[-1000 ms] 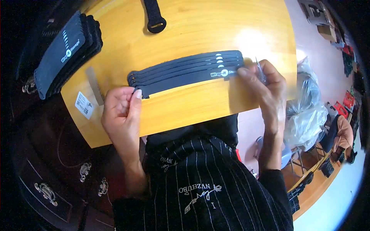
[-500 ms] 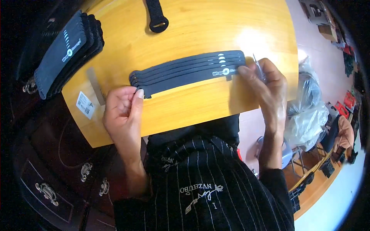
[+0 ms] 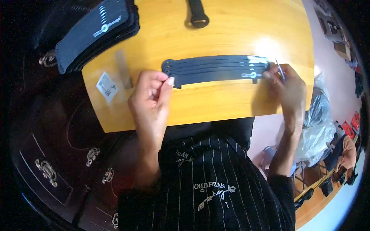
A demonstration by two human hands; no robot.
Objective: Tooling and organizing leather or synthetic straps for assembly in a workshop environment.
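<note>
A fanned stack of dark grey cable straps [image 3: 216, 72] with white print spans the space between my hands, over the wooden table [image 3: 216, 104]. My left hand [image 3: 152, 94] pinches its rounded left end between thumb and fingers. At the other end, my right hand [image 3: 287, 82] has thumb and fingertips closed on the straps. A slim, shiny pointed tool [image 3: 280, 69] also sticks up from the right hand's fingers; its exact kind is unclear. Small dark tabs show below both ends of the stack.
A thick pile of similar straps [image 3: 90, 32] overhangs the table's far left corner. One black strap with a slotted round end [image 3: 199, 19] lies at the far edge. A white label [image 3: 107, 87] is on the left side; plastic bags [image 3: 318, 134] stand right of the table.
The whole view has shifted, so table, hands and straps appear farther right. The strap stack looks straighter and more level. Both hands keep their hold.
</note>
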